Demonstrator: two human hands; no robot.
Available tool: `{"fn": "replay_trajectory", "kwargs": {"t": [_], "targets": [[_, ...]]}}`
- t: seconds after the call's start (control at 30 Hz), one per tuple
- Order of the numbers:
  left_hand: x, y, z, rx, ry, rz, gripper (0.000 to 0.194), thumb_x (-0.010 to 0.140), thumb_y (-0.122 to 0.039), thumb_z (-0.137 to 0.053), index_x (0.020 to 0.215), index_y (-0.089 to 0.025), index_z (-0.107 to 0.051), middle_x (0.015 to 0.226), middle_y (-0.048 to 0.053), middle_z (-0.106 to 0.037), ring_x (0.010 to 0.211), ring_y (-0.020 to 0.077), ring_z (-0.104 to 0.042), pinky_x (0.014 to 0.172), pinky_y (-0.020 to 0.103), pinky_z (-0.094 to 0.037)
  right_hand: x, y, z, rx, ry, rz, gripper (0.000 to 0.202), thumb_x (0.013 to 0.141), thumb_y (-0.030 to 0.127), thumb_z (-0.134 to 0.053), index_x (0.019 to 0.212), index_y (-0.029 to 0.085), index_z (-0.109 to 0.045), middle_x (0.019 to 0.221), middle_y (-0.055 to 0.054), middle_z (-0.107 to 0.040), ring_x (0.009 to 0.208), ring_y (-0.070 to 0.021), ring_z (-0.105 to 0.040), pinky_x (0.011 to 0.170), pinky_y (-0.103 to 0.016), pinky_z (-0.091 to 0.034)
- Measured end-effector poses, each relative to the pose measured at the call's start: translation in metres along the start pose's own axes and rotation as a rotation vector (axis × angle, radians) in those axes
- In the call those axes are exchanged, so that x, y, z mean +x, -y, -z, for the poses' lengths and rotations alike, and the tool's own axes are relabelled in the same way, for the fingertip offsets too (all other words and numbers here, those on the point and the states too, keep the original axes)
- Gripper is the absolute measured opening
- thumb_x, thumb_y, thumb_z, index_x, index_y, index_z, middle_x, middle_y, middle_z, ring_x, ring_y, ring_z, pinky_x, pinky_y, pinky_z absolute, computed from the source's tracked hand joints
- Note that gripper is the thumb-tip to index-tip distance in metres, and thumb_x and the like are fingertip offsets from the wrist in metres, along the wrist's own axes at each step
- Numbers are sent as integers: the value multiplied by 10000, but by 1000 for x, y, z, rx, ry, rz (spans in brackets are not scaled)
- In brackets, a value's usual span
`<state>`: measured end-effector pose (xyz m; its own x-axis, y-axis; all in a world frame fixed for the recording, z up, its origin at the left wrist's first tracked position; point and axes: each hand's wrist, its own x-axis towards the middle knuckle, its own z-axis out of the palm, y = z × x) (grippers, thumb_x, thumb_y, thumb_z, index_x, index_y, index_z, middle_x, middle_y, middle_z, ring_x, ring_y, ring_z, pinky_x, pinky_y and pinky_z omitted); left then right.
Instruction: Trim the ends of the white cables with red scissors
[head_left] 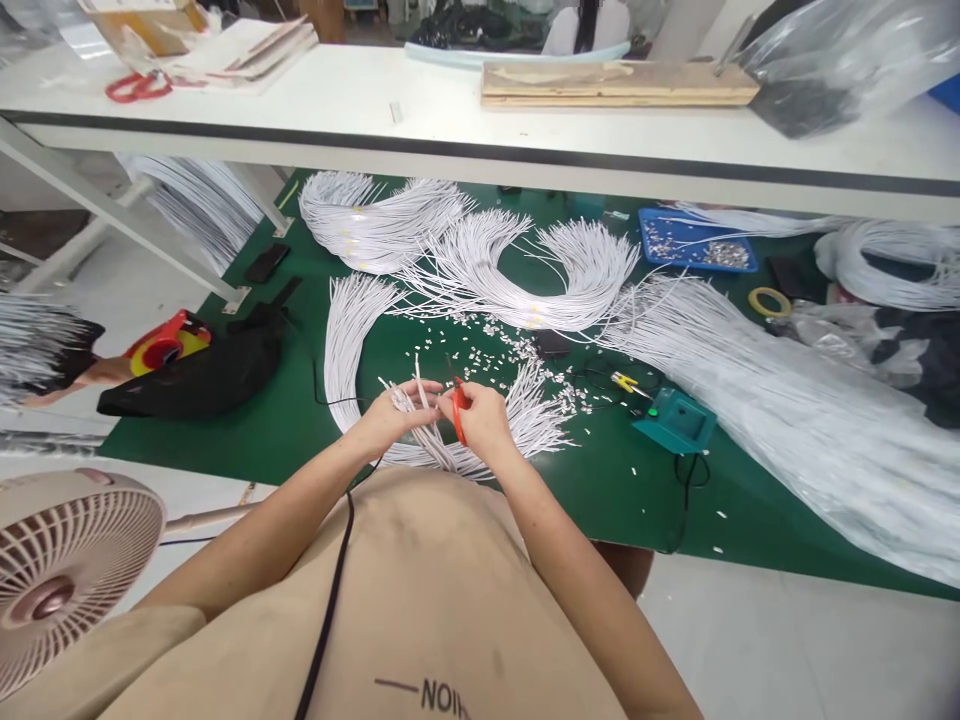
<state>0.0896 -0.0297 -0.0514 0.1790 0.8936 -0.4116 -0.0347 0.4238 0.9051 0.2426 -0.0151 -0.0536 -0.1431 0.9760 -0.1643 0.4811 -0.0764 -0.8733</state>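
Note:
My left hand (381, 422) is closed around a few thin white wires (430, 438), whose ends stick up past the fingers. Close beside it, my right hand (486, 420) grips a pair of red-handled scissors (459, 412); the dark blades point away from me and are too small to judge. Both hands nearly meet over a curved bundle of white wires (343, 345) lying on the green tabletop (585, 505). Many small white scraps (487, 345) are scattered just beyond my hands.
More white wire bundles (390, 225) lie behind, with a large pile (787, 400) at right. A teal device (679, 420), a blue tray (697, 240) and a tape roll (769, 302) sit rightward. A white shelf (337, 110) spans above; a fan (75, 580) stands left.

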Motion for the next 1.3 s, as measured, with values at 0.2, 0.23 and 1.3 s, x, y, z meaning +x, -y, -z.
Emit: {"fn": "replay_trajectory", "kwargs": {"t": [0.2,0.23,1.3], "targets": [[1,-1,-4,55,-90,-73,278,588,-312,-741,765,-160,-590,792,20,-630,748,157,-590,730,293,-440,-2,-10,-2,427,-96,-62,203,672,357,-594,664,162,-650,611,12,-597,580,-112,-505,583,-225,-393],[2,0,-6,30,-80,-85,259,594,-314,-735,705,-160,-558,757,11,-617,734,154,-588,719,288,-437,-2,-9,-1,488,-95,-79,204,670,357,-601,662,159,-648,587,18,-579,562,-105,-490,572,-223,-387],[6,6,-18,39,-229,-192,288,580,-244,-735,757,-178,-518,722,-8,-614,685,128,-575,682,268,-435,-10,-6,19,-728,122,34,320,802,453,-456,743,209,-655,752,-66,-659,697,-190,-597,572,-260,-334]]}}
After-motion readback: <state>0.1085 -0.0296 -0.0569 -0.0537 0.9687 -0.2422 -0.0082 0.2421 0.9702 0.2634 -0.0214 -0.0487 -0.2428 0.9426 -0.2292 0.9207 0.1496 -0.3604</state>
